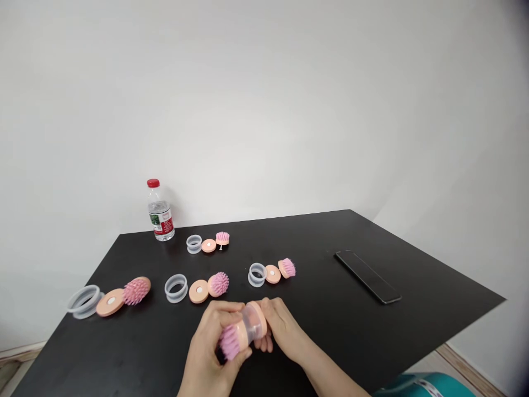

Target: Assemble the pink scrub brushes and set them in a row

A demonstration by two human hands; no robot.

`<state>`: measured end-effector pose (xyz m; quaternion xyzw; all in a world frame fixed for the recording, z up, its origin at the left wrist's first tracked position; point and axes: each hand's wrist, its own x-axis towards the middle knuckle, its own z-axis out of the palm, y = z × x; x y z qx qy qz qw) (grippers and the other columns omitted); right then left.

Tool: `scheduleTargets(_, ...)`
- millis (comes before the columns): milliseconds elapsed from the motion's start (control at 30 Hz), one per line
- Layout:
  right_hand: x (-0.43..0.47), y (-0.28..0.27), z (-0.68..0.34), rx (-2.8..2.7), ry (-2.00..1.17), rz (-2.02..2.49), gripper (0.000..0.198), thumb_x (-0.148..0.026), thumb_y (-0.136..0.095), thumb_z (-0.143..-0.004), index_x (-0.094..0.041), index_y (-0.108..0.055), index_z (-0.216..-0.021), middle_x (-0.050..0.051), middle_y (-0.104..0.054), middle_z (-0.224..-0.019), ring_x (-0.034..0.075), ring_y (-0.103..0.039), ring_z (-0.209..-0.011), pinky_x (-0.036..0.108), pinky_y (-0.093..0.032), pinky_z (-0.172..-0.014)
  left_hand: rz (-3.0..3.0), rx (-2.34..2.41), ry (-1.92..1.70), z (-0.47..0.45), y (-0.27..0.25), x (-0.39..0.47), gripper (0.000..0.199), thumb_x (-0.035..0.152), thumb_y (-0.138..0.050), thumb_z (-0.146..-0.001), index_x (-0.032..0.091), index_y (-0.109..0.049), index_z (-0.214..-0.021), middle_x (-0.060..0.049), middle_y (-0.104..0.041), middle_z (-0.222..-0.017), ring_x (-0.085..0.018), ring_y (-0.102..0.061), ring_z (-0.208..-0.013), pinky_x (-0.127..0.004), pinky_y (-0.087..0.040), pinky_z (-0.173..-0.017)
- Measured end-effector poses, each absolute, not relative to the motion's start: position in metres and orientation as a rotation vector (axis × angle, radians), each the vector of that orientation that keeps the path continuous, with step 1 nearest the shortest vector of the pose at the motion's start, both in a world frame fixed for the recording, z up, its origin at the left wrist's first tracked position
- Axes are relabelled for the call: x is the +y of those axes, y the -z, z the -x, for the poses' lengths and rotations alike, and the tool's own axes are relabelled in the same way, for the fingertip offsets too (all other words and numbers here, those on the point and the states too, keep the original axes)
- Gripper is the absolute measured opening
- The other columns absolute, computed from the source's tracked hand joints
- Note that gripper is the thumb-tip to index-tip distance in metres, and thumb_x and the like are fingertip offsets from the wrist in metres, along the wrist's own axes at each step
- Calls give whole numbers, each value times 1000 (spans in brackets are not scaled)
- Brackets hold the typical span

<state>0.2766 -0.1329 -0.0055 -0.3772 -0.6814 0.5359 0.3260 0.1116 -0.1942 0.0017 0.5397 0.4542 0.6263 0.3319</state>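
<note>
A silicone scrub brush (253,321) with pink bristles, a clear waisted middle and a peach cap is held tilted above the front of the table. My left hand (209,344) is wrapped round its bristle end, thumb below and fingers above. At the cap end, my right hand (285,331) is closed against the peach disc, its fingers partly hidden behind it. Just beyond my hands lie a clear ring (177,298), a peach disc (199,298) with a white centre, and a pink-bristled brush head (219,283).
Similar groups of ring, disc and brush head lie further off, including brush heads at left (136,291), back (222,237) and right (288,268). A red-capped water bottle (161,218) stands by the wall. A dark phone-like slab (367,275) rests right on the black table (322,320).
</note>
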Motion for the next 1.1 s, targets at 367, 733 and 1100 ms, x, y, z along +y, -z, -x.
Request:
scheduleTargets(367, -133, 0, -278, -1828, -1223, 910, 42, -57, -56, -95, -17, -70, -99, 3, -70, -77, 14, -66, -59, 24, -52, -57, -1723, 1145, -1574, -97, 5, -185, 30, 20, -81, -75, 26, -66, -100, -4, -71, -105, -23, -72, -94, -29, -60, -78)
scheduleTargets(733, -118, 0, -292, -1554, -2061, 903, 48, -61, -66, -82, -13, -65, -75, -1, -62, -53, 9, -53, -35, 17, -42, -32, -2589, 764, -1650, -101, 9, -178, 19, 11, -48, -100, 18, -58, -116, -12, -69, -106, -19, -67, -107, -28, -62, -86)
scheduleTargets(1100, -52, -45, -319, -1943, -1162, 903, 48, -16, -87, -61, -22, -75, -107, 4, -66, -107, 20, -66, -94, 30, -55, -80, -2272, 1449, -1809, -102, 29, -183, 49, 22, -63, -93, 28, -47, -139, -14, -47, -145, -32, -50, -137, -45, -59, -97)
